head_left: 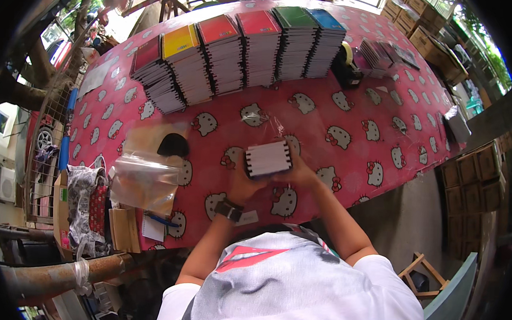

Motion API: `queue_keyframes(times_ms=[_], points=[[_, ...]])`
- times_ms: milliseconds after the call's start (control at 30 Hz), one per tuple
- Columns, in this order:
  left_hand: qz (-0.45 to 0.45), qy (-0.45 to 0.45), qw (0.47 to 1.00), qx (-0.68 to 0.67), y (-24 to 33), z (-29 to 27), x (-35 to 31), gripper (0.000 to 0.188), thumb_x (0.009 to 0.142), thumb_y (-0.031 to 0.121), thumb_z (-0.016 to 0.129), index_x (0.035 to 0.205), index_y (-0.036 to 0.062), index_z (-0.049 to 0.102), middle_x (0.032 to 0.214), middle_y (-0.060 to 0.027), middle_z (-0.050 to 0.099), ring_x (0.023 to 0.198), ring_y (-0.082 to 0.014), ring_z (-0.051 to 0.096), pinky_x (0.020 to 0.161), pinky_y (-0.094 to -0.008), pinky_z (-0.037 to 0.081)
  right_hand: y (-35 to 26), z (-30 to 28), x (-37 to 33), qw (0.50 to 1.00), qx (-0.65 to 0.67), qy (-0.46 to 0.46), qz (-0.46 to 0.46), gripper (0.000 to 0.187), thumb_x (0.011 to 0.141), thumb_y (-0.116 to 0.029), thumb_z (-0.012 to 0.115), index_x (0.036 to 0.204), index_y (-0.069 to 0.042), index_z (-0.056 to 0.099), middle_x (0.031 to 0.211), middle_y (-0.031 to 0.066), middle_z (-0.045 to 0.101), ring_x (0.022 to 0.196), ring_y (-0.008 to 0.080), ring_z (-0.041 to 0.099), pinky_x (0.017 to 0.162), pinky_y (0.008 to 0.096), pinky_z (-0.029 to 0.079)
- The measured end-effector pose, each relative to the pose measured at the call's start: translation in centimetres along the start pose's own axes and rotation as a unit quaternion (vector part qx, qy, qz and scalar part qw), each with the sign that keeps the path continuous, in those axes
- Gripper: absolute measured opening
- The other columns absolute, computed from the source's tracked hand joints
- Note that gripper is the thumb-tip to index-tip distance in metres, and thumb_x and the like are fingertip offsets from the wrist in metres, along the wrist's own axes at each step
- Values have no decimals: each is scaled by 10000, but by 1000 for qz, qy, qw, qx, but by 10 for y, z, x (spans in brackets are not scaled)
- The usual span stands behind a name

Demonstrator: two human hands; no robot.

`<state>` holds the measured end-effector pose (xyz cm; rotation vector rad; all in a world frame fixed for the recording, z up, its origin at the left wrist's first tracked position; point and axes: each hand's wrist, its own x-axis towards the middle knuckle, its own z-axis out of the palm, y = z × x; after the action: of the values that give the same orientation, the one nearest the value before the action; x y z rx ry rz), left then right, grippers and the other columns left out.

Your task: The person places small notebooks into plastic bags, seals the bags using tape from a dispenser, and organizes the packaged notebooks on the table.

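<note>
Between my two hands is a small stack of spiral notebooks [267, 159], its white page edges facing up and dark spiral bindings at both sides. My left hand [240, 181], with a dark watch on the wrist, grips the left side. Fingers of my right hand [299, 171] close round the right side. Just beyond lies a crumpled piece of clear plastic film [266, 121] on the pink patterned tablecloth [314, 145]. Clear plastic sleeves [145, 180] rest to the left, beside a black half-round object [174, 145].
Tall stacks of spiral notebooks [262, 50] with coloured covers line the table's far side. A black tape dispenser [346, 72] and a clear box [378, 55] stand at their right. Near the left edge are a blue pen [164, 220] and a small notepad [153, 229]. Cartons [472, 180] are piled at right.
</note>
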<state>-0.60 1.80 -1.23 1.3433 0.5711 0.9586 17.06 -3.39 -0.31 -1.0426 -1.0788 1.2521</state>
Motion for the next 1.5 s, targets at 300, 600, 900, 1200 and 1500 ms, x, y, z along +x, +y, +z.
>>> queue_keyframes(times_ms=[300,600,900,1200,1500], points=[[11,14,999,28,-24,4,-7,740,589,-39,690,1227,64,331,1147,-90,510,1063,-194,519,896,-326,442,17,-12,0,997,-61,-39,16,984,581,-49,789,1365,-39,194,1201,103,454,1153,205,436,981,340,350],[-53,19,994,89,-4,9,0,751,660,117,793,1251,20,341,1147,-104,543,1052,-195,542,903,-339,457,8,-57,5,890,-445,-54,-81,808,572,-83,727,1305,-119,390,1313,123,419,1226,310,376,1030,449,281],[-263,-15,963,56,38,33,55,522,755,324,716,1118,-16,558,999,-122,634,931,-192,606,808,-288,476,-6,-75,10,797,-599,-73,40,660,641,-220,677,1260,-129,466,1385,95,347,1309,343,230,1055,560,150],[-415,7,906,81,-13,26,73,644,736,427,716,1170,-15,539,1124,-118,600,1029,-210,565,890,-321,423,25,-146,-16,810,-550,203,-18,571,682,-208,703,1206,-101,502,1295,82,431,1252,333,324,982,546,287],[-365,-35,924,106,2,47,100,685,709,456,733,1186,6,535,1152,-137,582,1076,-213,536,911,-327,411,13,-133,-12,730,-636,250,7,505,688,-245,717,1145,-112,549,1203,70,493,1189,299,386,986,482,302]])
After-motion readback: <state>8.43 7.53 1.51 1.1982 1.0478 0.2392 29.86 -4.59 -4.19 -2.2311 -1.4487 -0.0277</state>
